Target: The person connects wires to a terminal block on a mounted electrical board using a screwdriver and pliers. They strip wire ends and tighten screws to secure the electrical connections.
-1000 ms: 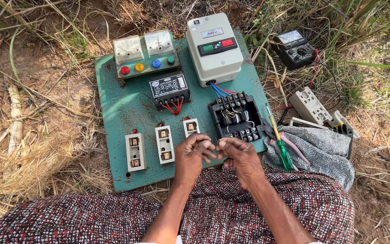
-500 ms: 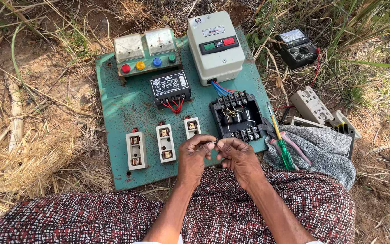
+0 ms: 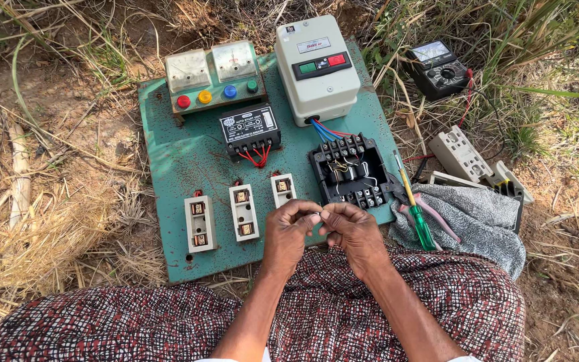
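My left hand point(image 3: 288, 236) and my right hand point(image 3: 351, 231) meet fingertip to fingertip over the near edge of a green metal panel point(image 3: 175, 161). Together they pinch a small thin piece, likely a bit of wire point(image 3: 317, 214), too small to make out. Just beyond my fingers sit a black open terminal block point(image 3: 350, 171) and three white fuse holders point(image 3: 241, 212). Farther back on the panel are a grey starter box point(image 3: 316, 67) with green and red buttons, a small black relay unit point(image 3: 249, 129) with red wires, and a meter box point(image 3: 212, 75) with coloured lamps.
A green-handled screwdriver point(image 3: 415, 209) and pink-handled pliers point(image 3: 430, 214) lie on a grey cloth point(image 3: 477, 224) to the right. A black multimeter point(image 3: 441, 68) and white switch parts point(image 3: 461, 155) rest on the dry grass. My patterned garment point(image 3: 330, 315) covers my legs.
Both hands have stayed at the panel's near edge, with the fingers working slightly on the small piece between them. The camera view shifted a little.
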